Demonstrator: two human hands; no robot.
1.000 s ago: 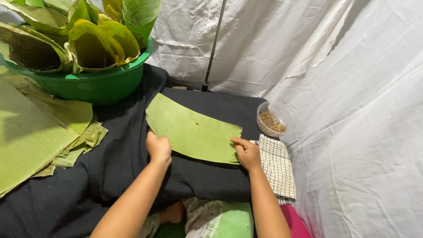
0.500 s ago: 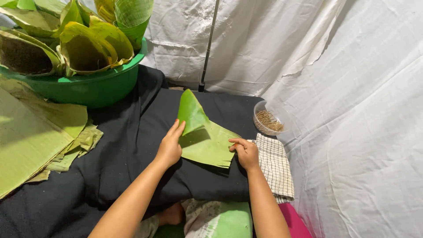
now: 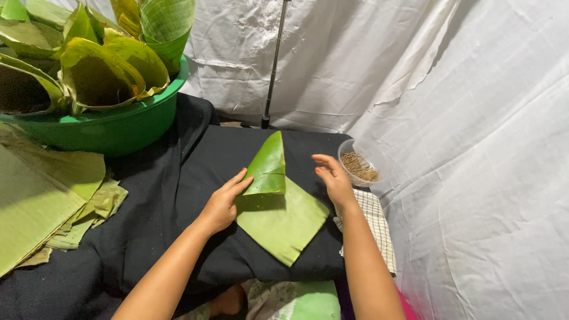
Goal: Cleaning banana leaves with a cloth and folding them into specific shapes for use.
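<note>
A green banana leaf piece [image 3: 281,222] lies on the black cloth [image 3: 160,195], its left part folded up and over into a standing point. My left hand [image 3: 224,201] holds that raised fold at its left edge, fingers pressed against it. My right hand [image 3: 333,179] hovers just right of the leaf with fingers spread, touching nothing.
A green basin [image 3: 112,127] full of rolled leaf cones stands at the back left. Flat leaf pieces [image 3: 41,195] are stacked at the left. A small clear bowl of thin sticks [image 3: 358,166] sits by the white sheet, with a checked cloth [image 3: 376,225] below it.
My left hand has folded the leaf's left side up and further toward the middle. My right hand has let go of the leaf's right corner and lifted off it.
</note>
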